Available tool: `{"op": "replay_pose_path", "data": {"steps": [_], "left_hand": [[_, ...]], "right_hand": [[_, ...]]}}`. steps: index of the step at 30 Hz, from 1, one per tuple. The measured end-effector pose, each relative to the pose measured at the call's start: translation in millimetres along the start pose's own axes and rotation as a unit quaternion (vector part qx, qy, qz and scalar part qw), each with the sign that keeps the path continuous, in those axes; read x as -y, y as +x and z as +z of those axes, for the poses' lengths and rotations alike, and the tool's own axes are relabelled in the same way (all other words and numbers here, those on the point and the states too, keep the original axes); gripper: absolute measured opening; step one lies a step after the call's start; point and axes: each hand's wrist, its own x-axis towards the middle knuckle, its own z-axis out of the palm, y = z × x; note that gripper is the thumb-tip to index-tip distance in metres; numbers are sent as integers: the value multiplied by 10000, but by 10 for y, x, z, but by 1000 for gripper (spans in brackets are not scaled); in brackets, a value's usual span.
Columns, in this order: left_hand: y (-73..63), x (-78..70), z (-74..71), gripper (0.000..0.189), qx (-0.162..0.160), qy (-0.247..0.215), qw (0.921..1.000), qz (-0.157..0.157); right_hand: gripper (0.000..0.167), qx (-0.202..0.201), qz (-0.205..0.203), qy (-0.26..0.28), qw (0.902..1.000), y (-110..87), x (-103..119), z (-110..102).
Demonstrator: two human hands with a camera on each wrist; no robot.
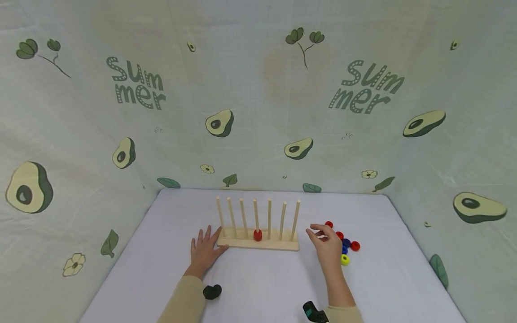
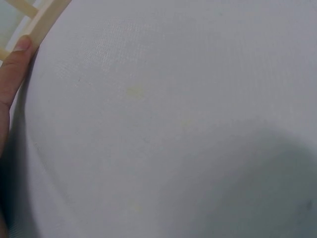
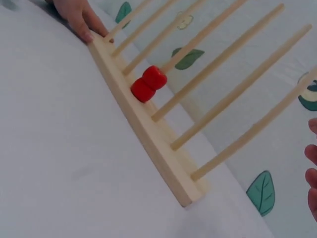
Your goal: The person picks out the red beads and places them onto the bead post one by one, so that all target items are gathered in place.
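Currently rests spread left hand (image 1: 203, 254) against seven-peg rack (image 1: 258, 244) toward bench's (image 1: 258, 282) far edge, released right hand (image 1: 329, 246) beside beads (image 1: 355, 246).

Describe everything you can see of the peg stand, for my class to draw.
The peg stand looks like pale, unpainted wood: a long, narrow base lying flat on the white table, with seven slender pegs standing in one row. Two red beads are stacked low on the middle peg; the other six are bare. The left hand touches the stand's left end.
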Motion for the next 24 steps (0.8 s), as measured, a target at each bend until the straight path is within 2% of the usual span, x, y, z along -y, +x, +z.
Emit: {"op": "replay_pose_path", "data": {"steps": [3,6,11,17,24], "left_hand": [[13,21,34,77,121,-17,9999,-48],[18,41,55,78,113,-21,9999,-32],[8,36,28,79,151,76,9998,-70],[7,29,6,78,211,148,9996,-124],[16,1,-26,77,190,63,9997,-102]], "right_hand": [[20,-75,174,-112,9998,-18,-93,-13],[19,-219,294,-158,9992,-34,-172,-24],[18,-418,403,-200,9981,-36,-279,-34],[20,-506,489,-343,9969,-29,-391,-64],[23,-503,801,-491,9943,8,-511,-89]]}}
